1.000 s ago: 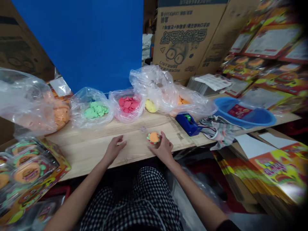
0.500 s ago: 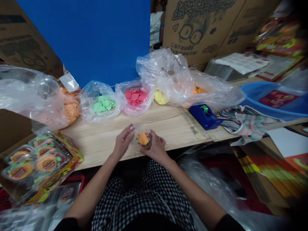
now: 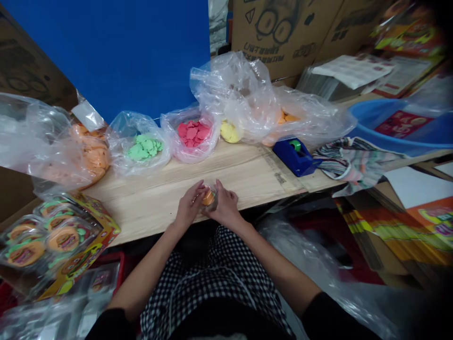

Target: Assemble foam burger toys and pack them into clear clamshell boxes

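Both my hands meet at the near edge of the wooden table (image 3: pixel 148 203). My left hand (image 3: pixel 190 207) and my right hand (image 3: pixel 224 206) are closed from either side around a small round toy burger (image 3: pixel 208 197) with an orange top and green edge. Most of the toy is hidden by my fingers. Behind it, along the table, lie clear bags of orange pieces (image 3: pixel 91 151), green pieces (image 3: pixel 143 146), red pieces (image 3: pixel 193 133) and yellow pieces (image 3: pixel 230 131).
A blue tape dispenser (image 3: pixel 295 156) and a striped cloth (image 3: pixel 348 163) lie to the right, with a blue basin (image 3: pixel 399 134) beyond. Packed burger toys in a yellow box (image 3: pixel 53 241) sit at the left. Cardboard boxes (image 3: pixel 283 33) and a blue board (image 3: pixel 116 52) stand behind.
My left hand moved right and closed onto the toy burger. My right hand brought the toy left to the middle of the table's near edge. The camera tilted down.
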{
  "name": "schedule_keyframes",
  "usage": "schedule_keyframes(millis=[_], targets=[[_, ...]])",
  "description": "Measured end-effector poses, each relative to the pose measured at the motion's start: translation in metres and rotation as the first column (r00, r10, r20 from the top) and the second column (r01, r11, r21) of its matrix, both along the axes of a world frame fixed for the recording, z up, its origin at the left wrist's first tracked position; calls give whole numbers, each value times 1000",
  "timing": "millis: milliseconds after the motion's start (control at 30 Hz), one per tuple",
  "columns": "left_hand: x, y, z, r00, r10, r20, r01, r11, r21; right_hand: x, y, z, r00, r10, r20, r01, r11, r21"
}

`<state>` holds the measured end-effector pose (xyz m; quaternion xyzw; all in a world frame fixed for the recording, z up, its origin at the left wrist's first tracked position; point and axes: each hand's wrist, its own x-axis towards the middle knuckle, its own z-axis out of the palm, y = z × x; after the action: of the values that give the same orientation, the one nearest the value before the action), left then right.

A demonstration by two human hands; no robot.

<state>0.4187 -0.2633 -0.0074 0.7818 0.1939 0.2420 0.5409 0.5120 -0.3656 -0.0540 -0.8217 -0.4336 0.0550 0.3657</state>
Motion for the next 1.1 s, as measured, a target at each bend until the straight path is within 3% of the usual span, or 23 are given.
schedule_keyframes(millis=[200,400,667,900,1100], targets=[[8,10,-3,997,-38,-64,53,963,266,2,-5,-1,999,47,-4,-47,999,-12],[7,11,-7,997,-33,-71,49,970,236,-24,-28,-4,985,-151,79,148,988,35],[8,15,-7,991,19,-130,7,981,193,-53,-26,0,976,-73,207,93,992,-85],[8,13,-15,992,-4,-123,49,928,368,-50,-19,6,976,-80,201,109,984,-139],[9,13,-16,994,-12,-112,61,891,449,-37,-29,6,989,-48,143,59,995,-80]])
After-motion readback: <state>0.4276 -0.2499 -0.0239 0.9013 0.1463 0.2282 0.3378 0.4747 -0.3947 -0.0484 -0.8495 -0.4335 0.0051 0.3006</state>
